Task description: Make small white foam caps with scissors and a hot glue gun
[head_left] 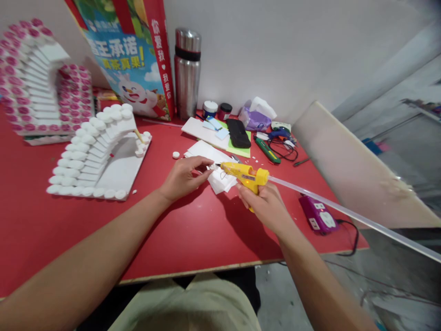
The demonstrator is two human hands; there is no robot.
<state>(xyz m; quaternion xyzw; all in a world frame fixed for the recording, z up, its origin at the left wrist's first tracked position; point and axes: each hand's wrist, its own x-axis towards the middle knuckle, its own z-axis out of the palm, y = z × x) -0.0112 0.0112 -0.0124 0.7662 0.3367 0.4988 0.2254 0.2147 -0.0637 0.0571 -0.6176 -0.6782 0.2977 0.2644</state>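
My right hand (267,204) is wrapped round the handle of a yellow hot glue gun (244,173), whose small light glows orange. A long clear glue stick (330,203) runs out of the gun's back, past the table edge. My left hand (184,177) pinches a small white piece (212,167) at the gun's nozzle; its exact shape is partly hidden by the fingers. Beneath them lie white sheets (223,181). To the left, a white curved staircase model (93,158) edged with round white discs rests on the red table (179,239). One loose white disc (176,155) lies near my left hand.
A pink-flowered staircase model (37,87), a printed bag (129,59) and a steel flask (188,73) stand behind. Farther right are a black phone (238,133), a green cutter (268,150), tangled cable and a purple power socket box (319,214) near the table's right edge.
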